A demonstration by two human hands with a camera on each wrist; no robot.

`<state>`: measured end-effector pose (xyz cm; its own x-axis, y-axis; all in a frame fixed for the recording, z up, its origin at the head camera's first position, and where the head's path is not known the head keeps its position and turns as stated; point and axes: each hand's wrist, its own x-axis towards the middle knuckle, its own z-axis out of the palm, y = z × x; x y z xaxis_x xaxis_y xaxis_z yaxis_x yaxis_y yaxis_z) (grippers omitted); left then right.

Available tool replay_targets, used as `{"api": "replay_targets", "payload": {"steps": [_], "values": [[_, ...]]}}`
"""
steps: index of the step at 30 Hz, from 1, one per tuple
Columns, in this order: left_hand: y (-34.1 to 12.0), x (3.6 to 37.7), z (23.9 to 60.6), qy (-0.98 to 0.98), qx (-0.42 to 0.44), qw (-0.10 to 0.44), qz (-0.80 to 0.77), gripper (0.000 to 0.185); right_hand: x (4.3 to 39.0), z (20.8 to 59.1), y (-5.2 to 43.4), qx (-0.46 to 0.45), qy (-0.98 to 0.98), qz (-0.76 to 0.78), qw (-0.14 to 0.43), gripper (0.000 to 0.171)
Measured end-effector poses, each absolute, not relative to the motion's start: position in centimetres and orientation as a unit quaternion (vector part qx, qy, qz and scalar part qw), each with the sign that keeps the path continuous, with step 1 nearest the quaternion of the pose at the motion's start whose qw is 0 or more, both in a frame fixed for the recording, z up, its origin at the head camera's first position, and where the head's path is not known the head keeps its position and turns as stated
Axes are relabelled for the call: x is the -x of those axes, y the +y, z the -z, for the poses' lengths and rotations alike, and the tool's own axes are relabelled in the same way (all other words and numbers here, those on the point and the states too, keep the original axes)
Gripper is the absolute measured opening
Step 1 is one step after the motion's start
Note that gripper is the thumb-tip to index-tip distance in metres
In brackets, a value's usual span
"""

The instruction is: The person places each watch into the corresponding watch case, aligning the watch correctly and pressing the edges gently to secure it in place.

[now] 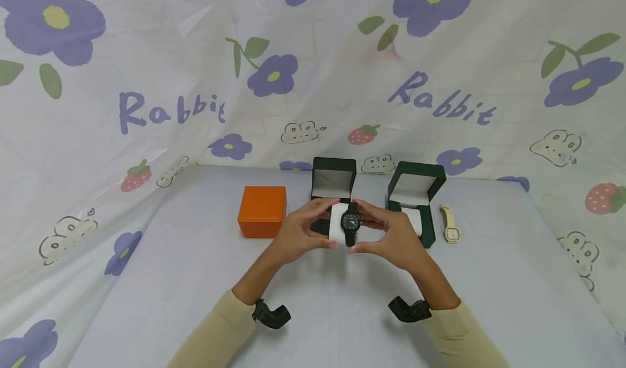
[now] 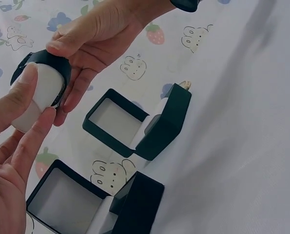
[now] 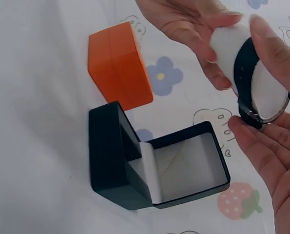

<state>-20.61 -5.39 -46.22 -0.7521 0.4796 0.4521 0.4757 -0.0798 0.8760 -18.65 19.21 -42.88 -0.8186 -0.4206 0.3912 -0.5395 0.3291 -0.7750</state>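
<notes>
Black watch strapped round a white cushion — I see my left hand pinching the cushion at 9 o'clock, my right hand gripping the strap at 3. Behind sits an open dark box; an orange box lies at 9 o'clock.

Two bare hands, left hand and right hand; beige long sleeves; black wrist straps with camera mounts.
</notes>
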Motion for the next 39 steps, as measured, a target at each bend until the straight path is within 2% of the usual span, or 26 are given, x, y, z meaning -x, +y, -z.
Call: {"api": "replay_targets", "payload": {"steps": [9, 15, 23, 31, 39], "values": [[-5.4, 20.6, 46.0, 0.676, -0.354, 0.002, -0.647, 0.082, 18.6, 42.8, 19.0, -0.299, -0.823, -0.479, 0.064, 0.095], [-5.2, 20.7, 45.8, 0.670, -0.348, -0.001, -0.656, 0.082, 18.3, 42.6, 19.0, -0.299, -0.830, -0.462, 0.088, 0.096], [-5.1, 20.7, 45.3, 0.670, -0.359, -0.004, -0.650, 0.082, 18.0, 42.2, 19.0, -0.306, -0.811, -0.485, 0.114, 0.091], [-5.0, 20.4, 44.7, 0.678, -0.366, 0.010, -0.638, 0.081, 17.8, 42.0, 19.1, -0.316, -0.818, -0.473, 0.083, 0.085], [-4.7, 20.2, 45.0, 0.667, -0.362, -0.008, -0.651, 0.082, 18.0, 42.4, 18.8, -0.308, -0.799, -0.509, 0.085, 0.081]]}}
